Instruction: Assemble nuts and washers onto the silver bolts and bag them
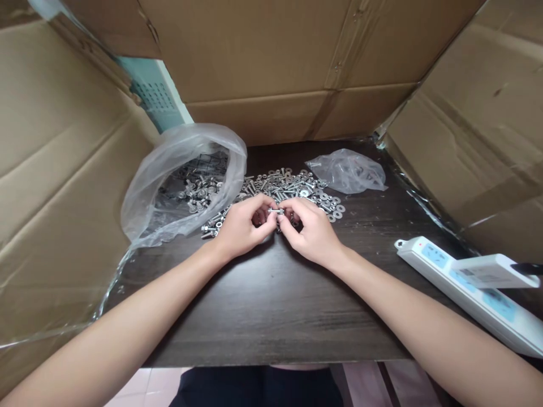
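Between my two hands a small metal bolt (275, 211) lies roughly level, pinched at both ends. My left hand (248, 222) grips its left end with thumb and forefinger. Fingers of my right hand (309, 228) close round the right end, where a nut or washer seems to sit; it is too small to tell which. Just behind my hands spreads a loose pile of bolts, nuts and washers (282, 185). Flat washers (337, 209) lie at the pile's right edge. Part of the pile is hidden by my hands.
An open clear plastic bag (139, 192) with assembled bolts (201, 192) stands left of the pile. A crumpled plastic bag (350, 172) lies at the back right. On the right is a white power strip (428, 260) with a plugged-in adapter (494, 270). Cardboard walls (271, 51) enclose the dark table (271, 316).
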Motion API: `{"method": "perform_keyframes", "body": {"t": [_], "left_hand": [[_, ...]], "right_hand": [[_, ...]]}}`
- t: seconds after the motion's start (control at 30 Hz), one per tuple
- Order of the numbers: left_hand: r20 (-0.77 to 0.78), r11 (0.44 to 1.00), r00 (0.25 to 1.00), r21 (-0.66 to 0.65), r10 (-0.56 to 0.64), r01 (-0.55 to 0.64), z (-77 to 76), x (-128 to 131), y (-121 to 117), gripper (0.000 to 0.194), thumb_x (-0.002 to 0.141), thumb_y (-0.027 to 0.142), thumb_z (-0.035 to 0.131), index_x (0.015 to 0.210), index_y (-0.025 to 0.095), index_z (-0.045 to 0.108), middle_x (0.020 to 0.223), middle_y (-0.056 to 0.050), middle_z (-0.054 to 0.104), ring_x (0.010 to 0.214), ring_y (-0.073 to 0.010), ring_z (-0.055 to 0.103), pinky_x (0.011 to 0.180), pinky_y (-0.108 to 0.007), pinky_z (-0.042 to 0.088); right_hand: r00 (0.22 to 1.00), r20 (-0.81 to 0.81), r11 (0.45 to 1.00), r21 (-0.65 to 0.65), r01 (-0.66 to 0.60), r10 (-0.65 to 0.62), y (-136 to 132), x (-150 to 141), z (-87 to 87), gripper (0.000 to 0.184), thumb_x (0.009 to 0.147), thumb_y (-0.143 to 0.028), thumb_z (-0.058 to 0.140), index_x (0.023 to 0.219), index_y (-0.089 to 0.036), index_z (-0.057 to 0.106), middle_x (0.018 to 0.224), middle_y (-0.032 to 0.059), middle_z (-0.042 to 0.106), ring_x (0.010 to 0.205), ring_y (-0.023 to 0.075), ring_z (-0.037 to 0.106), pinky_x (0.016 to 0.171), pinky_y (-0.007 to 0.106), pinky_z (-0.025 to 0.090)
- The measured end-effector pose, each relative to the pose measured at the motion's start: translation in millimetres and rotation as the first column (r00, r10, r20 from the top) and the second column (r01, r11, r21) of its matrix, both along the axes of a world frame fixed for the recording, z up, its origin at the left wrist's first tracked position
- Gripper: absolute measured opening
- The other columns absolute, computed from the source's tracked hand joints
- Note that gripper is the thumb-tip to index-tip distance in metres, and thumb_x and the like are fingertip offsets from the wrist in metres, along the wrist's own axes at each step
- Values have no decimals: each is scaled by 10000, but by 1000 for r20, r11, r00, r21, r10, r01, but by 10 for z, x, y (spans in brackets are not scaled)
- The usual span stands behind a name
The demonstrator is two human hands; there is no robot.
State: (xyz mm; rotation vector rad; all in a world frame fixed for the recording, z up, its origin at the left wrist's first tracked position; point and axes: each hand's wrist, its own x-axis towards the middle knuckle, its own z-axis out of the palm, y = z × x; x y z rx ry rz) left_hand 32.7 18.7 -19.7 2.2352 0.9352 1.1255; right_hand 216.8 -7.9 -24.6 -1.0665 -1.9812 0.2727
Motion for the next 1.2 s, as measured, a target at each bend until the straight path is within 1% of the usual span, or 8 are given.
{"method": "perform_keyframes", "body": {"t": [0.17, 0.33, 0.43, 0.63, 0.73, 0.83, 1.03, 1.2], "left_hand": [[3, 1000, 1000, -7, 2, -1, 5, -11, -6, 97, 883, 182, 596, 970, 162, 634, 724, 28, 643, 618, -91, 582, 609, -190, 483], [-12, 1000, 1000, -7, 5, -5, 8, -24, -10, 103, 882, 175, 608, 980, 167, 638, 732, 30, 651, 632, -92, 599, 623, -189, 490], [-9, 1000, 1000, 1, 6, -6, 4, -26, -11, 102, 883, 164, 609, 980, 172, 637, 739, 33, 655, 635, -89, 600, 632, -188, 490], [-17, 1000, 1000, -2, -5, 5, -3, -21, -12, 106, 882, 159, 617, 986, 176, 636, 754, 29, 664, 645, -91, 603, 644, -192, 492], [-20, 1000, 1000, 0, -15, 15, -2, -23, -18, 110, 881, 156, 615, 988, 172, 635, 759, 25, 663, 651, -93, 604, 650, -194, 495], [-16, 1000, 1000, 3, -25, 25, 4, -23, -27, 109, 883, 155, 606, 988, 169, 632, 760, 24, 663, 649, -92, 602, 643, -193, 492], [-22, 1000, 1000, -3, 19, -19, 9, -18, -33, 111, 882, 166, 605, 989, 176, 630, 749, 27, 660, 651, -102, 600, 649, -206, 494], [-27, 1000, 1000, -2, 16, -16, 13, -21, -34, 104, 879, 177, 600, 979, 175, 629, 762, 17, 669, 661, -110, 608, 662, -218, 498]], "right_hand": [[1000, 4, 1000, -5, 17, -17, -3, -6, 10, 44, 950, -192, 561, 940, -206, 602, 784, 19, 619, 746, 194, 578, 717, 335, 439], [998, 54, 999, -26, 23, -21, -3, 3, 23, 91, 981, -219, 537, 929, -198, 608, 809, 34, 639, 765, 205, 583, 752, 354, 432], [998, 67, 999, -31, 16, -14, -3, 15, 20, 61, 960, -203, 554, 970, -193, 614, 820, 35, 648, 793, 215, 597, 770, 361, 427], [997, 79, 999, -31, 29, -27, -15, 12, 26, 75, 958, -209, 534, 933, -200, 604, 803, 35, 639, 780, 219, 586, 769, 371, 421], [996, 78, 999, -37, 36, -33, -27, 3, 33, 74, 953, -203, 536, 920, -201, 602, 787, 30, 630, 764, 215, 579, 761, 366, 418], [997, 69, 999, -13, 36, -35, -35, 1, 43, 68, 932, -178, 546, 915, -198, 609, 793, 32, 630, 767, 216, 577, 767, 368, 424], [998, 35, 999, 14, 46, -47, -34, 6, 63, 112, 903, -156, 569, 969, -206, 645, 787, 27, 621, 770, 218, 586, 764, 369, 447], [998, 27, 999, 17, 52, -52, -36, -5, 61, 105, 906, -162, 569, 957, -215, 645, 790, 29, 632, 776, 218, 593, 758, 370, 450]]}}
